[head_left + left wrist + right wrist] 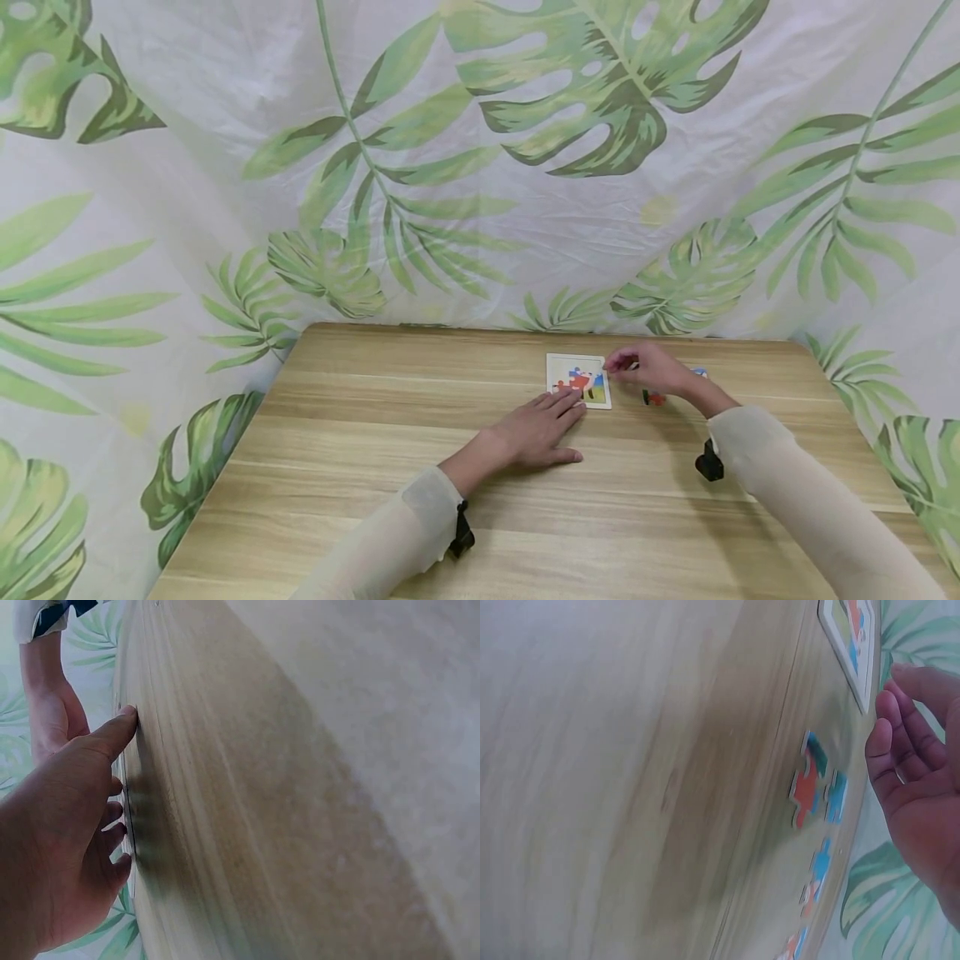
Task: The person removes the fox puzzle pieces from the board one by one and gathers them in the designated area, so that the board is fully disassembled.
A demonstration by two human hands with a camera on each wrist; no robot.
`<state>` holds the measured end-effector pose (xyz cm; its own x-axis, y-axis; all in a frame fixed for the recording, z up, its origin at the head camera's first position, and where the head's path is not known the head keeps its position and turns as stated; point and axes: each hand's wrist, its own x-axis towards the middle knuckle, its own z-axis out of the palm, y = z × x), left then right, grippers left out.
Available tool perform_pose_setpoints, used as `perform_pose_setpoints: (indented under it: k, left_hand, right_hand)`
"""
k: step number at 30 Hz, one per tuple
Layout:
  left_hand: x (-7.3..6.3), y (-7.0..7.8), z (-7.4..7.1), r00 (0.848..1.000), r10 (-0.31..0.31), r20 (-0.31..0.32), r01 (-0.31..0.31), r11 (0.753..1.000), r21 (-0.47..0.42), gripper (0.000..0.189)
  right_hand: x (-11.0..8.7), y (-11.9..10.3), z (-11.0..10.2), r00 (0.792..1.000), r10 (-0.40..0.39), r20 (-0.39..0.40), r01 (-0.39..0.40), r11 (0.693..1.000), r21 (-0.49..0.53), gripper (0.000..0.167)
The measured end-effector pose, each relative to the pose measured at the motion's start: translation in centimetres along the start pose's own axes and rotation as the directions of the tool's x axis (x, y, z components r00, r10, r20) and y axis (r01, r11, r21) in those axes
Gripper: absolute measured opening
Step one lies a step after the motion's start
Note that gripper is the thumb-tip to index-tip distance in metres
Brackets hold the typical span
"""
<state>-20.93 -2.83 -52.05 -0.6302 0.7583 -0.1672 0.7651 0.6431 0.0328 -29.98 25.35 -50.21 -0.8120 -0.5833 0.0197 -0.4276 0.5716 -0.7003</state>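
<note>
A square jigsaw puzzle (579, 403) with a pale frame and a partly filled picture lies near the table's far edge. My left hand (538, 429) rests flat with its fingertips on the near left part of the puzzle and the thumb spread on the table; the left wrist view shows this left hand (71, 825) from the side. By the puzzle's upper right corner, my right hand (651, 367) hovers with loosely bent fingers. In the right wrist view no piece shows between the thumb and fingers of the right hand (922, 772). Loose jigsaw pieces (805, 787) lie below it.
The wooden table (375, 450) ends at a leaf-patterned cloth (480, 208) hanging behind it. More loose pieces (821, 862) lie to the right of the puzzle, partly hidden by the right hand in the head view. Small black devices (709, 461) are strapped at both wrists.
</note>
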Motion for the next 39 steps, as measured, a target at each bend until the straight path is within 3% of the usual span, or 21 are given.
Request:
perform_pose_setpoints:
  k: [11, 24, 39]
  left_hand:
    - [0.3, 0.4, 0.1, 1.000, 0.013, -0.025, -0.013, 1.000, 0.016, 0.081]
    - [1.1, 0.8, 0.1, 0.999, 0.015, -0.029, -0.014, 0.999, 0.032, 0.083]
    - [1.3, 1.5, 0.2, 1.000, 0.005, -0.013, -0.004, 0.997, 0.077, 0.081]
  right_hand:
    - [2.4, -1.4, 0.9, 0.999, -0.027, 0.046, 0.026, 0.999, 0.020, 0.019]
    - [4.3, -1.2, 1.0, 0.995, 0.015, 0.101, -0.018, 0.999, 0.030, 0.020]
    - [5.0, -1.0, 1.8, 0.992, -0.006, 0.129, 0.005, 1.000, 0.011, 0.019]
